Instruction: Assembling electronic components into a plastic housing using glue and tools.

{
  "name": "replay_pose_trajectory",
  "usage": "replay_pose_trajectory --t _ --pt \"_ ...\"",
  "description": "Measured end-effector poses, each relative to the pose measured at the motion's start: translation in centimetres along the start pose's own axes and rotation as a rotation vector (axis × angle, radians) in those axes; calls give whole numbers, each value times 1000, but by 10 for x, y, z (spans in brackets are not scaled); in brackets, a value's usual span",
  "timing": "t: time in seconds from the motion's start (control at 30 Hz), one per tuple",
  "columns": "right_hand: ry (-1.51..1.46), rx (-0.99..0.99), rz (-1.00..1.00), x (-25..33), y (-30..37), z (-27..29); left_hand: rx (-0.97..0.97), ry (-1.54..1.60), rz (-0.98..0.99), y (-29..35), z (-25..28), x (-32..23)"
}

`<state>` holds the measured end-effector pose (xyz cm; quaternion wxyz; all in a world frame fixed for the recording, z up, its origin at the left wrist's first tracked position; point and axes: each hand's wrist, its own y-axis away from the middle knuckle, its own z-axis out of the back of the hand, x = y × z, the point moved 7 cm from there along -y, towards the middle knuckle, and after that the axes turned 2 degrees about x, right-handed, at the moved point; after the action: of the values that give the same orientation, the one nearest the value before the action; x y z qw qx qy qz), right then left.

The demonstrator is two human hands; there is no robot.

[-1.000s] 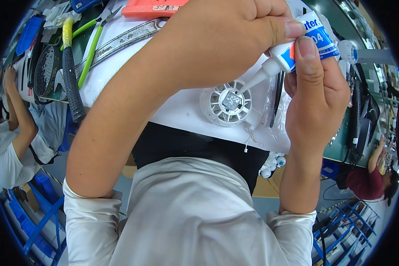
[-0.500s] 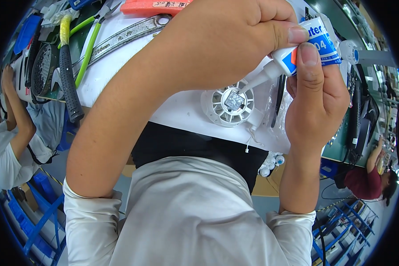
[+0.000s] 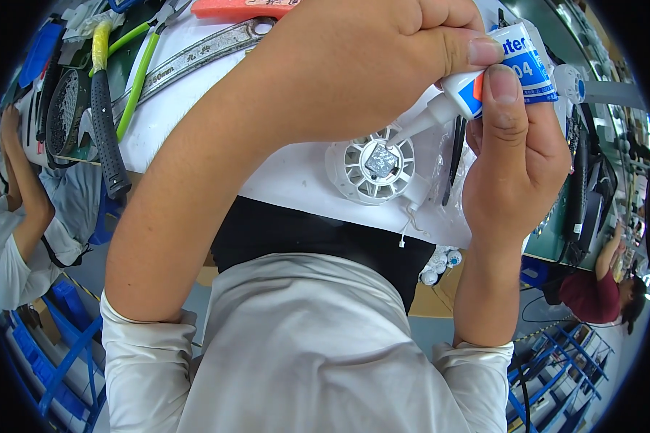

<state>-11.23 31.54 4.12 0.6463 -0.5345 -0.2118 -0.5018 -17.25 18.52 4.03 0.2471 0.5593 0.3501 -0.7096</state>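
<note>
A white and blue glue tube [image 3: 464, 92] with a long tapered nozzle is squeezed between my two hands. My left hand [image 3: 426, 50] pinches its upper side with thumb and fingers. From the right, my right hand [image 3: 516, 151] grips the tube too, thumb pressed on its front. The nozzle slants down to the left, its tip at the edge of a small silvery square [image 3: 381, 160]. That square sits in the centre of a round white plastic housing [image 3: 354, 182] with radial ribs, lying on white paper. A thin cable with a small connector [image 3: 402, 244] hangs from the housing.
To the left lie an adjustable wrench [image 3: 195, 61], green-handled pliers [image 3: 139, 85] and a hammer with a black grip [image 3: 108, 137]. A red-orange block [image 3: 242, 9] is at the back. Black tweezers [image 3: 455, 160] lie right of the housing. Other people sit at both sides.
Both hands keep their hold on the tube. The nozzle tip has shifted slightly at the silvery square, and the whole view has moved a little.
</note>
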Motion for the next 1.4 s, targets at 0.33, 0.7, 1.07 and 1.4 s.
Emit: replay_pose_trajectory --t 0.33,0.7,1.07,1.4 --pt "23 -32 -91 -1 4 7 10 -76 21 -4 0 2" --pt "50 -21 16 5 2 3 35 -24 37 -2 -1 3" --pt "105 -38 -82 5 3 3 -6 -47 14 2 3 1" --pt "100 -8 59 7 1 3 14 -16 23 2 0 1"
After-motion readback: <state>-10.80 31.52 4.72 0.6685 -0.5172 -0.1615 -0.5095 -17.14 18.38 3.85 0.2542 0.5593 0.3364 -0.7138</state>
